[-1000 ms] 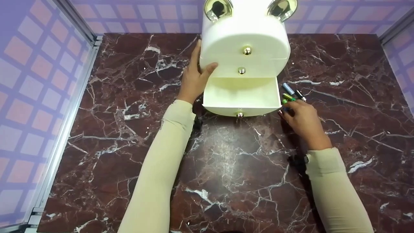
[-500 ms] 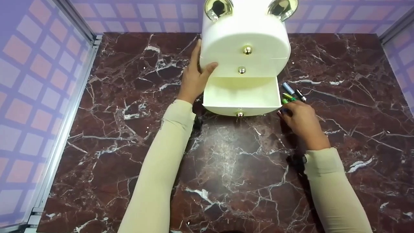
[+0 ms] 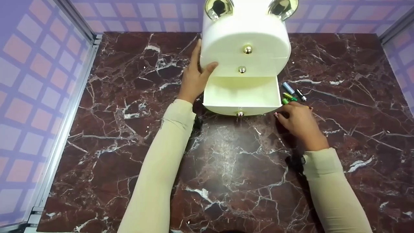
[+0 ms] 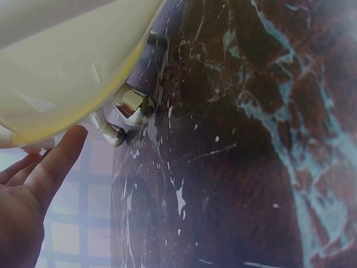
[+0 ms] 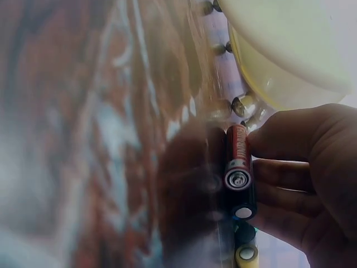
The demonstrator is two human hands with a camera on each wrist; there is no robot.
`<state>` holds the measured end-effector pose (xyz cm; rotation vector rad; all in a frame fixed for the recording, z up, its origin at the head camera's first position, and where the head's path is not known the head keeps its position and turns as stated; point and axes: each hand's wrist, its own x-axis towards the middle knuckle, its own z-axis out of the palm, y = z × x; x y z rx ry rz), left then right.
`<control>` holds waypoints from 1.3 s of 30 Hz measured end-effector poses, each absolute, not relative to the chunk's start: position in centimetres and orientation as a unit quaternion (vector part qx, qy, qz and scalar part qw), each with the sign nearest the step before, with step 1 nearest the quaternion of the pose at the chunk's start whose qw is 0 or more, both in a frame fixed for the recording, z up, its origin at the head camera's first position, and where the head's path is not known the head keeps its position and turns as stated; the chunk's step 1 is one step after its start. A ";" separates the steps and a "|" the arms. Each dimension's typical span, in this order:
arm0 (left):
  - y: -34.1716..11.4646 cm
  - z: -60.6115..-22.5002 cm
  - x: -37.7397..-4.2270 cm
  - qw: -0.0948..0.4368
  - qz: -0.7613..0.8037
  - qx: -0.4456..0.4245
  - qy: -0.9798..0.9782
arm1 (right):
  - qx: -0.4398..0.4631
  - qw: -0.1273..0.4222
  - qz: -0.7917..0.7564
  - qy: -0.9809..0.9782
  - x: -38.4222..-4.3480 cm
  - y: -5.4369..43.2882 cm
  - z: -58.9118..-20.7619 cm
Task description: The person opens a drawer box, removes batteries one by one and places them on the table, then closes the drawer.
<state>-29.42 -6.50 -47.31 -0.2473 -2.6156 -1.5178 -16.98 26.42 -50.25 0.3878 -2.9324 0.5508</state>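
Observation:
A white drawer organizer with gold knobs stands at the table's back, its bottom drawer pulled out and bare inside. My left hand rests on the organizer's left side, fingers straight along the wall and thumb on the front. My right hand is low beside the drawer's front right corner and pinches a red battery between thumb and fingers. A dark battery lies right against the red one, close to my fingers. A yellow-ended battery shows farther down in the right wrist view.
Beyond my right hand lie several more batteries: a blue-grey one, a black one and green ones. An orange tip peeks out behind my knuckles. Round gold-rimmed pieces top the organizer. Patterned walls border the marbled table.
My right hand has shifted slightly left and toward me, with the red battery's tip moving along. An orange tip has come into view behind it. My left hand stays in place.

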 end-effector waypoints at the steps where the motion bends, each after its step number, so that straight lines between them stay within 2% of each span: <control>1: -6.5 -47.3 -29.4 0.054 -0.500 -0.082 -0.860 | 0.131 0.062 0.184 -0.972 -16.9 26.3 -50.2; 7: -6.5 -47.3 -29.4 0.052 -0.498 -0.078 -0.862 | 0.141 0.030 0.188 -0.972 -16.8 26.0 -50.2; 18: -6.6 -47.5 -29.2 0.052 -0.506 -0.084 -0.857 | 0.109 0.065 0.177 -0.976 -16.7 26.8 -50.5; 39: -6.6 -46.9 -29.0 0.045 -0.497 -0.090 -0.862 | 0.072 0.038 0.189 -0.979 -16.9 27.0 -50.4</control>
